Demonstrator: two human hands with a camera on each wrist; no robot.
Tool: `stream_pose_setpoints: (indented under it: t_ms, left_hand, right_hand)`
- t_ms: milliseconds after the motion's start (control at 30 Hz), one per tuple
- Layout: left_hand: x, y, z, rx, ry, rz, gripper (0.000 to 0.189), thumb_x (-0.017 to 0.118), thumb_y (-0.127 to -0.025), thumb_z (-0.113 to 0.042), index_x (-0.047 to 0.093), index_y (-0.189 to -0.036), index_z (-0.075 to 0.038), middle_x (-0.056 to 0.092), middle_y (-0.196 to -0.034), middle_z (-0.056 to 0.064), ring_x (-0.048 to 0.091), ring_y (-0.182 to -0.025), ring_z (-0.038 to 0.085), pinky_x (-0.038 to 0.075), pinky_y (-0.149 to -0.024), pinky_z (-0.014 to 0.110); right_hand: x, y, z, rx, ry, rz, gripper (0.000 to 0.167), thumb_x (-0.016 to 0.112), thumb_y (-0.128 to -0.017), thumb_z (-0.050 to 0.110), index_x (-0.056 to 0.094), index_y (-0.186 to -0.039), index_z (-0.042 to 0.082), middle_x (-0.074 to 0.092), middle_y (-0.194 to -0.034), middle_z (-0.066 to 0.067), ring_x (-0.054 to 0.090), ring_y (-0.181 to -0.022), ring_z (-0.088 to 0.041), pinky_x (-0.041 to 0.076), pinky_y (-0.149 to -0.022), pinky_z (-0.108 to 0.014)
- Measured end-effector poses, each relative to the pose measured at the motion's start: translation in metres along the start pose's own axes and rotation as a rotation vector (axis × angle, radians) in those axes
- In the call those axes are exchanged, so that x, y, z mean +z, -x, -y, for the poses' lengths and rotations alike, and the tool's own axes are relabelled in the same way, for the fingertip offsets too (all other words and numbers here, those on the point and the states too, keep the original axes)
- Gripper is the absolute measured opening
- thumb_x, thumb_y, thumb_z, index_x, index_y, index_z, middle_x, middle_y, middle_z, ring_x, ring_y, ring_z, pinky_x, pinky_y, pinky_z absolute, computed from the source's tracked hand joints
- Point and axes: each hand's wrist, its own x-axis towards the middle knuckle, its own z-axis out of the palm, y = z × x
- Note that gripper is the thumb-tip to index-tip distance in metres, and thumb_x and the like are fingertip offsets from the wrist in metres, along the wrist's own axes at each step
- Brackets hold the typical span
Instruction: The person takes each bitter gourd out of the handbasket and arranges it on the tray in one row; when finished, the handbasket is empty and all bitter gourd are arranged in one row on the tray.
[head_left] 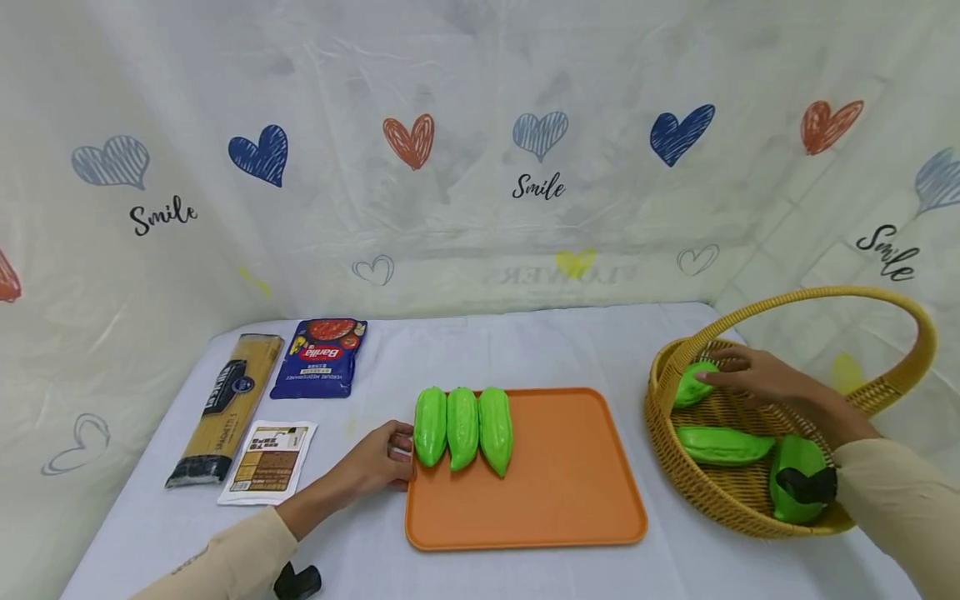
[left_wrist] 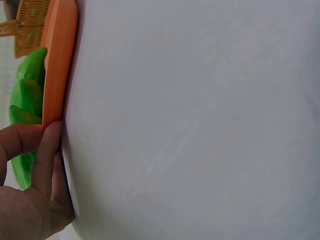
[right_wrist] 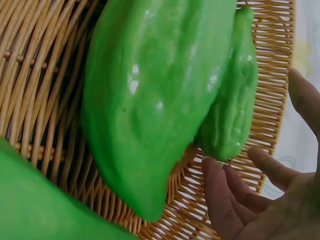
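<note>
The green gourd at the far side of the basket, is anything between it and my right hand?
Nothing visible. The right hand has its fingers open right at the far green gourd, with only wicker basket floor around it; the other gourds lie nearer the person.

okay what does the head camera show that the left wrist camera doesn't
Only the head view shows the right hand reaching into the wicker basket onto a green gourd, with two more gourds in there, plus the spaghetti pack, the blue Barilla bag and a white packet. Only the left wrist view shows the tray's underside edge meeting the bare white tablecloth up close. Both show the left hand at the orange tray corner, beside the green gourds on the tray.
</note>
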Motion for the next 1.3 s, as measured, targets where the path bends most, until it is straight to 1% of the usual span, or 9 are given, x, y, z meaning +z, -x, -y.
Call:
stream_pose_setpoints:
  t_ms: [100,233,333,433,667,767,900,1067,1300]
  left_hand:
    - [0.000,0.000,0.000,-0.003,0.002,0.000,0.067,0.071,-0.077,0.003,0.044,-0.138,0.006,0.053,-0.115,0.015,0.059,-0.095,0.021,0.064,-0.072,0.034]
    - [0.001,0.000,0.000,-0.007,0.007,-0.008,0.067,0.072,-0.076,0.004,0.045,-0.137,0.006,0.054,-0.115,0.016,0.061,-0.095,0.022,0.064,-0.071,0.036]
    - [0.002,0.001,0.000,-0.012,0.006,-0.014,0.067,0.072,-0.076,0.005,0.046,-0.137,0.005,0.054,-0.115,0.016,0.061,-0.095,0.022,0.065,-0.071,0.036]
    - [0.002,0.002,-0.001,-0.014,0.003,-0.015,0.067,0.072,-0.076,0.005,0.046,-0.137,0.005,0.054,-0.115,0.016,0.060,-0.095,0.022,0.065,-0.071,0.036]
    - [0.003,0.001,-0.001,-0.018,0.002,-0.011,0.067,0.072,-0.076,0.005,0.046,-0.138,0.005,0.054,-0.117,0.016,0.061,-0.096,0.022,0.065,-0.071,0.036]
    - [0.003,0.000,-0.002,-0.019,0.005,-0.014,0.068,0.073,-0.075,0.004,0.046,-0.137,0.005,0.054,-0.116,0.016,0.061,-0.095,0.022,0.065,-0.071,0.036]
    - [0.003,-0.001,-0.003,-0.018,0.006,-0.018,0.067,0.072,-0.075,0.005,0.046,-0.137,0.005,0.055,-0.116,0.016,0.061,-0.094,0.022,0.065,-0.071,0.036]
    - [0.003,-0.001,-0.003,-0.025,0.005,-0.023,0.067,0.072,-0.076,0.006,0.047,-0.137,0.004,0.055,-0.115,0.016,0.061,-0.094,0.022,0.065,-0.071,0.036]
    - [0.002,0.000,-0.002,-0.028,0.002,-0.018,0.068,0.073,-0.075,0.005,0.046,-0.137,0.005,0.055,-0.116,0.016,0.061,-0.095,0.022,0.065,-0.071,0.036]
  right_hand:
    - [0.002,-0.005,0.000,0.019,0.021,-0.004,0.089,0.054,-0.100,0.049,0.016,-0.154,-0.010,0.023,-0.148,-0.047,0.049,-0.124,-0.056,0.060,-0.085,-0.051]
    - [0.006,-0.012,-0.001,0.035,0.048,-0.017,0.091,0.055,-0.098,0.052,0.019,-0.154,-0.010,0.036,-0.140,-0.046,0.060,-0.101,-0.040,0.060,-0.072,-0.043]
    - [0.009,-0.016,-0.002,0.005,0.092,-0.044,0.086,0.055,-0.099,0.050,0.027,-0.150,-0.012,0.043,-0.133,-0.043,0.058,-0.091,-0.029,0.056,-0.065,-0.037]
    - [0.012,-0.019,-0.002,-0.032,0.126,-0.083,0.081,0.055,-0.099,0.048,0.035,-0.146,-0.014,0.045,-0.132,-0.043,0.059,-0.088,-0.030,0.054,-0.062,-0.035]
    - [0.017,-0.024,-0.006,-0.037,0.145,-0.168,0.075,0.059,-0.098,0.047,0.044,-0.139,-0.015,0.042,-0.135,-0.044,0.059,-0.099,-0.043,0.055,-0.064,-0.035]
    - [0.018,-0.025,-0.007,-0.012,0.104,-0.169,0.075,0.061,-0.097,0.046,0.044,-0.138,-0.015,0.039,-0.135,-0.044,0.058,-0.105,-0.045,0.060,-0.068,-0.037]
    - [0.017,-0.025,-0.006,0.011,0.035,-0.143,0.077,0.064,-0.096,0.042,0.040,-0.138,-0.018,0.038,-0.133,-0.045,0.061,-0.102,-0.042,0.062,-0.073,-0.040]
    - [0.016,-0.025,-0.005,0.010,0.044,-0.119,0.084,0.063,-0.097,0.039,0.031,-0.141,-0.025,0.032,-0.136,-0.050,0.059,-0.109,-0.051,0.063,-0.078,-0.044]
    - [0.018,-0.026,-0.007,0.001,0.010,-0.119,0.086,0.063,-0.097,0.040,0.028,-0.142,-0.024,0.032,-0.136,-0.049,0.061,-0.107,-0.047,0.063,-0.079,-0.044]
